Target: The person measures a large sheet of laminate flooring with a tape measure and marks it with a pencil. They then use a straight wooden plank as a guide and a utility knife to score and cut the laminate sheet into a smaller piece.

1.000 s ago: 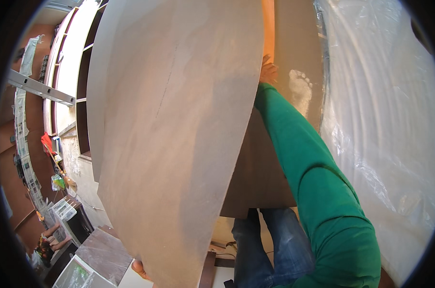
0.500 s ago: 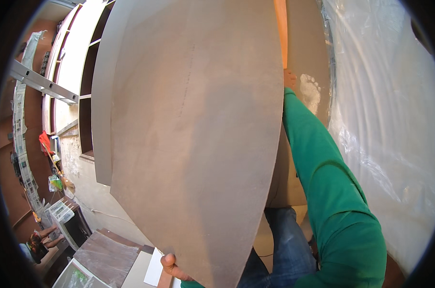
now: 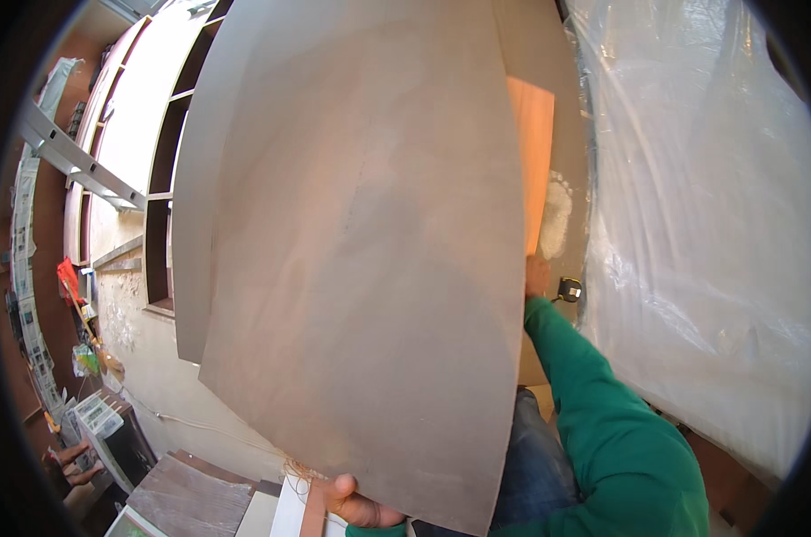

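A large grey-brown sheet point(image 3: 360, 251) fills the middle, with another grey sheet point(image 3: 199, 215) behind its left side. My left hand point(image 3: 360, 501) is closed on its lower edge, thumb showing. My right hand point(image 3: 536, 277) is at the sheet's right edge, fingers mostly hidden. Beside it are an orange wood-grain piece point(image 3: 532, 152), partly covered by the sheet, a pale footprint mark point(image 3: 557, 210) on the surface beneath and a black-and-yellow tape measure point(image 3: 569, 289).
Plastic sheeting point(image 3: 692, 197) covers the right side. At left are shelving units point(image 3: 165, 242), an aluminium ladder point(image 3: 79, 157), a broom point(image 3: 110, 358) and stacked boards point(image 3: 191, 492). Another person's arms point(image 3: 70, 465) show at lower left.
The sheet and my left hand have moved rightward. My right hand has come down along the edge, toward me. More of the orange piece shows, and the tape measure has become visible.
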`<move>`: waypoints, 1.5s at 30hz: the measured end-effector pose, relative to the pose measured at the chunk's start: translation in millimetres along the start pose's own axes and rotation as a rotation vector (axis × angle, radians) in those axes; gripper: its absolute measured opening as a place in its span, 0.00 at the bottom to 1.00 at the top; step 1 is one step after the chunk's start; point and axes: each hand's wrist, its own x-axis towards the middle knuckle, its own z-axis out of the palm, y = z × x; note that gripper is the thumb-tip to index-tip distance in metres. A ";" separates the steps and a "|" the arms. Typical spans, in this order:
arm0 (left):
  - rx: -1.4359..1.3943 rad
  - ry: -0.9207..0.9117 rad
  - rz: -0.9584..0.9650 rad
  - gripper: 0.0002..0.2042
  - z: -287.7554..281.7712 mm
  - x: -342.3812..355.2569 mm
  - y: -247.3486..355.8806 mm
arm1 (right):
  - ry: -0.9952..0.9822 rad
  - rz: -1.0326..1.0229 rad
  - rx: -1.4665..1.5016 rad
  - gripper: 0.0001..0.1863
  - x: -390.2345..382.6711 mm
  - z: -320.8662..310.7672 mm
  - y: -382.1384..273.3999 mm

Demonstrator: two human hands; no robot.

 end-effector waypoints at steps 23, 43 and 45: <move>0.300 -0.191 -0.011 0.33 -10.5 38.2 -2.0 | 0.329 0.190 0.609 0.63 42.6 -56.4 19.2; 0.926 -0.088 0.092 0.46 -114.0 124.4 -80.1 | 0.023 0.470 1.104 0.41 -164.0 65.4 118.7; 0.959 0.139 0.031 0.45 -169.4 165.6 -87.0 | 0.035 0.400 1.080 0.42 -151.3 52.2 96.6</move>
